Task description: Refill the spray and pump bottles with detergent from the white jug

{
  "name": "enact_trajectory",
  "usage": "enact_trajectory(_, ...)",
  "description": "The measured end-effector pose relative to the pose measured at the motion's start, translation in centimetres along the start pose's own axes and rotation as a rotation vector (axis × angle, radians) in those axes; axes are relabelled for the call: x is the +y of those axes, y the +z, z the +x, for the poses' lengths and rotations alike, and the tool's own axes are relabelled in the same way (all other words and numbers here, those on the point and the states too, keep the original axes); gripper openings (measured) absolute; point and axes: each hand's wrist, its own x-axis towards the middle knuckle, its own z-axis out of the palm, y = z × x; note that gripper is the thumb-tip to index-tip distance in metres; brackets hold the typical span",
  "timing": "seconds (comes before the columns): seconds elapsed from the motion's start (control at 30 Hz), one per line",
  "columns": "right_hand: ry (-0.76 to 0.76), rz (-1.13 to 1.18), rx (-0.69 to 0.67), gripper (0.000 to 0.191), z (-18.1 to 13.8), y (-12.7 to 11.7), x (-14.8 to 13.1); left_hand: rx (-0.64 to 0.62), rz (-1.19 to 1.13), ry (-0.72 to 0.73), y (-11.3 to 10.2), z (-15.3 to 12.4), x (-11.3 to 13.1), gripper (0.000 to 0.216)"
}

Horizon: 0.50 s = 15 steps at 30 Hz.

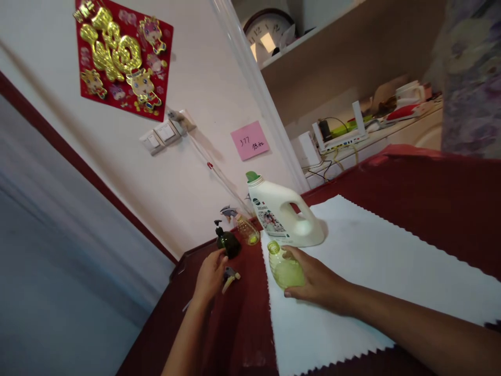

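R hand (pixel 313 279) wrapped rd green btl (pixel 285 271), uncapped, at left edge of white cloth (pixel 368 256), near side of white jug (pixel 274 201). L hand (pixel 210 275) half-curled by spray head (pixel 231 273), on red table (pixel 242 324); can't tell if gripping. Dark pump btl (pixel 228 244) beyond.

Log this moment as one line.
right grip: around uncapped yellow-green bottle | left grip: beside spray head, contact unclear | white jug: standing on white cloth
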Motion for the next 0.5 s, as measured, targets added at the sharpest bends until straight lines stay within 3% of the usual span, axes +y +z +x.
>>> enact_trajectory(0.23,0.008,-0.009,-0.015,0.101,0.1,-0.1,-0.2,-0.236,0.325,-0.085,2.2,-0.2,-3.2,0.022)
enact_trajectory(0.37,0.027,0.003,-0.027,0.102,0.0,-0.3,-0.6,-0.305,0.402,-0.053,2.0,0.0,-3.5,0.032)
enact_trajectory(0.5,0.016,0.013,-0.035,0.099,0.0,-0.6,-1.0,-0.283,0.424,-0.030,1.7,-0.1,-3.2,0.045)
